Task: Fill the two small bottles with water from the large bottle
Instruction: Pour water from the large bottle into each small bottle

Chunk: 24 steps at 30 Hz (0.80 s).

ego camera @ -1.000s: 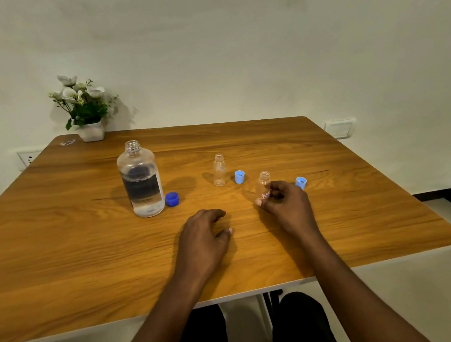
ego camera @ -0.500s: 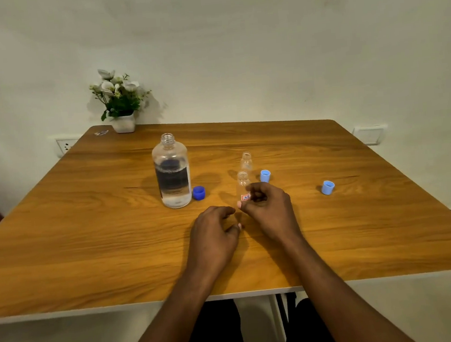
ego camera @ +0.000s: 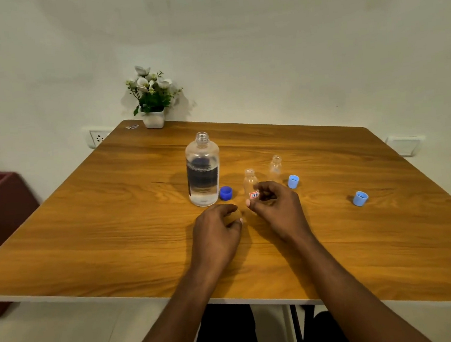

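Across the foreground: square wooden table [ego camera: 113, 223], streaky warm grain, rounded corners, pale edge. Far left corner: white pot of white flowers [ego camera: 152, 100].

Centre: large bottle [ego camera: 203, 170], clear plastic, round-shouldered, threaded neck uncapped, dark label band, upright, water showing in its lower part.

Left hand [ego camera: 216, 232] rests knuckles-up on the wood just near of it, fingers loosely curled, holding nothing. Right hand [ego camera: 276, 207] is close beside, thumb and fingertips pinching the lower body of the labelled small bottle [ego camera: 249, 181]: clear, upright, open neck, red-edged sticker. Cannot tell if its base meets the table.

Second small bottle [ego camera: 275, 166], clear and open, stands just behind the right hand.

Dark blue cap [ego camera: 226, 193] sits at the large bottle's base. Light blue cap [ego camera: 293, 181] sits beside the second small bottle. Another light blue cap [ego camera: 360, 198] lies well apart, right.
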Motion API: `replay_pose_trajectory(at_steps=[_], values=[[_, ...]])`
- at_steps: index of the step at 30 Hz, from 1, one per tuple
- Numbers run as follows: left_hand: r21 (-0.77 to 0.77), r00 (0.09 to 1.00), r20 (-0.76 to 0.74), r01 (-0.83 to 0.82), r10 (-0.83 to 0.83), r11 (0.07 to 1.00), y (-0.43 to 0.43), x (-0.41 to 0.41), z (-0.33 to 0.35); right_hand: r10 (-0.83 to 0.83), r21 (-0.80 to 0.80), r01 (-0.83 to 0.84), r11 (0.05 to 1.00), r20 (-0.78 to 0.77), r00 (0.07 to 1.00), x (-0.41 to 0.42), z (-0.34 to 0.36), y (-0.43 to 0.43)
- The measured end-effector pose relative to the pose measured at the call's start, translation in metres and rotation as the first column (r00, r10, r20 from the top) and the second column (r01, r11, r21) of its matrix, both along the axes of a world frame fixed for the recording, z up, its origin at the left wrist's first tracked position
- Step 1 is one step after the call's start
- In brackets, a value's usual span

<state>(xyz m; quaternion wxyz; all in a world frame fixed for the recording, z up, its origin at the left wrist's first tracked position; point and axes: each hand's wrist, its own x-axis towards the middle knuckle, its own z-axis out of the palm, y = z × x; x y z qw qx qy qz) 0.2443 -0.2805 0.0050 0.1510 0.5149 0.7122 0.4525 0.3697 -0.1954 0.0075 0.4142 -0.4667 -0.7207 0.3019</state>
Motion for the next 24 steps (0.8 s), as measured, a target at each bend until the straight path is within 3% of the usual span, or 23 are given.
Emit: replay_pose_trajectory(at_steps=[12,24], values=[[0.113,0.942,0.240,-0.268,0.236,0.957,0.006,-0.037,-0.001,0.036,-0.023,-0.036,0.999,0.000,0.999,0.005,0.001,0.012],[0.114,0.961,0.277,-0.060,0.027,0.992,0.045,-0.062,0.004,0.070,-0.010,-0.071,0.997,-0.053,0.996,0.006,-0.002,0.011]])
